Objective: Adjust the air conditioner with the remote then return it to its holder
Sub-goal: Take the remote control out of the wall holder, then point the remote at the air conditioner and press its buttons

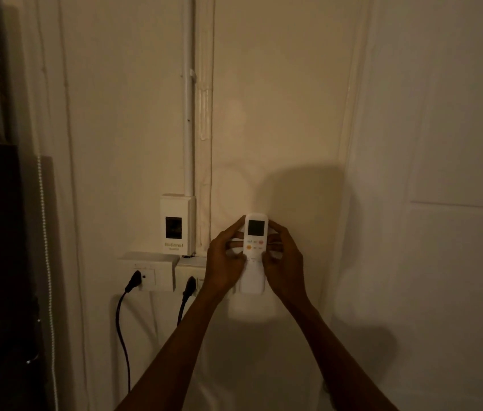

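gripping the white remote (254,253) from both sides: left hand (225,262) curling against its left edge, right hand (284,264) closing on its right edge, fingers wrapping behind, thumbs lying on the front near the lower buttons. standing upright against the wall (278,114), dark screen at the top, orange buttons just below it, lower end sitting in or just above the pale holder (250,310) — hard telling which in the dim light. hanging just left of the hands, two sockets (148,271) with black plugs (133,281) and cords trailing down; sitting above them, a small white box (177,225) under a vertical conduit (188,114).
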The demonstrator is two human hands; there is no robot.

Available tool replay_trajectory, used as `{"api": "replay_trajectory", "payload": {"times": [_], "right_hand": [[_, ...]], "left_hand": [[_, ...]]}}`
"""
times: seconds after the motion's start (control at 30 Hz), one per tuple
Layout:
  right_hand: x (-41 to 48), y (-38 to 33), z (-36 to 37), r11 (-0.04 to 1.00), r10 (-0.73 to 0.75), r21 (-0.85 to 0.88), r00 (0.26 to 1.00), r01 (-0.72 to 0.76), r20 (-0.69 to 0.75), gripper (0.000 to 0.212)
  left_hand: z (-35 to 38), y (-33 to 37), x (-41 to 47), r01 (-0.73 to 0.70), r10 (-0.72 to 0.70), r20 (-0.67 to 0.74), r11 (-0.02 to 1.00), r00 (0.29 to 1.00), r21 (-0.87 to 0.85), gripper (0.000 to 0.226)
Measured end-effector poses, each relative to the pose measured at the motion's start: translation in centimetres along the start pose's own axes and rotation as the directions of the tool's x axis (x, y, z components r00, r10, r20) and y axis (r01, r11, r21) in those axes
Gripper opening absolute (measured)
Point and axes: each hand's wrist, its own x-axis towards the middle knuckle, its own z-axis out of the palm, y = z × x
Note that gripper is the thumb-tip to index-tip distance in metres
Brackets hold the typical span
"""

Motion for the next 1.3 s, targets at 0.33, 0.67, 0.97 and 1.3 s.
{"api": "replay_trajectory", "payload": {"times": [0.33, 0.67, 0.97, 1.3], "right_hand": [[1.2, -1.0, -0.1, 0.999, -0.027, -0.023, 1.0, 0.026, -0.012, 0.042], [4.7, -5.7, -1.8, 0.994, -0.098, -0.045, 0.995, 0.097, -0.022, 0.054], [2.7, -9.8, -3.5, 0.994, -0.082, -0.068, 0.996, 0.083, 0.019, 0.058], [-1.1, -17.4, -4.9, 0.995, -0.093, -0.03, 0.981, 0.099, 0.17, 0.06]], "left_hand": [[0.4, 2.0, 0.6, -0.03, 0.032, -0.034, 0.998, 0.999, 0.05, 0.065], [-0.2, 7.7, 3.0, -0.201, 0.198, 0.034, 0.958, 0.98, 0.205, 0.074], [-0.9, 12.5, -0.6, -0.139, 0.125, 0.079, 0.971, 0.989, 0.197, 0.075], [-3.1, 20.8, -7.5, -0.056, 0.047, 0.038, 0.964, 0.998, 0.261, 0.074]]}}
